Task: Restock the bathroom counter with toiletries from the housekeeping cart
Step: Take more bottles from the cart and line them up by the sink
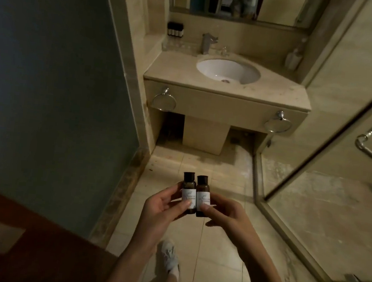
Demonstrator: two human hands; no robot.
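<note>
Two small brown toiletry bottles with white labels stand upright side by side in front of me. My left hand (pixel 162 205) pinches the left bottle (pixel 30 171) between thumb and fingers. My right hand (pixel 225 216) pinches the right bottle (pixel 202 192) the same way. The bottles touch each other. Ahead is the beige stone bathroom counter (pixel 176 71) with a white oval sink (pixel 228 70). A row of dark bottles (pixel 175 29) stands on a ledge at the counter's back left.
A chrome faucet (pixel 208 42) rises behind the sink and a soap dispenser (pixel 293 58) hangs at the back right. Two towel rings (pixel 164 100) hang on the counter front. A glass shower door (pixel 331 142) stands on the right, a dark panel on the left.
</note>
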